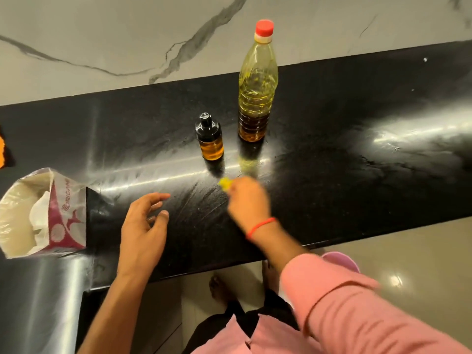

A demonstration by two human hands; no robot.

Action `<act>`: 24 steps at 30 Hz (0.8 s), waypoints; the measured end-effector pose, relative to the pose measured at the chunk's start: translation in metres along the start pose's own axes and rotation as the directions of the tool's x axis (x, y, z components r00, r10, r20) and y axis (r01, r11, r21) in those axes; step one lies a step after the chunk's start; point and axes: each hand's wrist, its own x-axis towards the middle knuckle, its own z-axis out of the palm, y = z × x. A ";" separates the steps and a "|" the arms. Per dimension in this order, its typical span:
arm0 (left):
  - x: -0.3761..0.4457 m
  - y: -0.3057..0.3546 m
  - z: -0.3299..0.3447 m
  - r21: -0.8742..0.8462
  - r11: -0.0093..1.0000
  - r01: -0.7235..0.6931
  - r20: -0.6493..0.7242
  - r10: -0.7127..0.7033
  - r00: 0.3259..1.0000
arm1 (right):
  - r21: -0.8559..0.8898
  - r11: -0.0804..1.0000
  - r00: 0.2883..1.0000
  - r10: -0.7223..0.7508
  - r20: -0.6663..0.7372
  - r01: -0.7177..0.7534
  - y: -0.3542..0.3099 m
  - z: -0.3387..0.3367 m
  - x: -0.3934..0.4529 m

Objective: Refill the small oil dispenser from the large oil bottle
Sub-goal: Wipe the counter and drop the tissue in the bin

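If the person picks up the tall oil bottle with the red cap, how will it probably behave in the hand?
The large oil bottle looks like thin ribbed plastic, so it may flex when squeezed. Oil fills only its lower part, so it is probably fairly light. Being tall and narrow, it could tip if pushed near the red cap. An oily film may make it slippery; I cannot tell.

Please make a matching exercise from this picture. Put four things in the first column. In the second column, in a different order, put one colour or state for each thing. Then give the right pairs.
Things:
1. large oil bottle
2. small oil dispenser
3. left hand
4. right hand

States:
A. pinches a small yellow thing
B. has a black top, stands on the black counter
C. fingers relaxed, holds nothing
D. closed with a red cap

Right pairs: 1-D, 2-B, 3-C, 4-A
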 end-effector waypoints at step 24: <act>0.001 0.004 0.029 0.318 0.929 -0.189 0.123 0.157 0.980 | 0.005 0.999 0.994 -0.031 -0.104 0.031 0.032 0.002 -0.040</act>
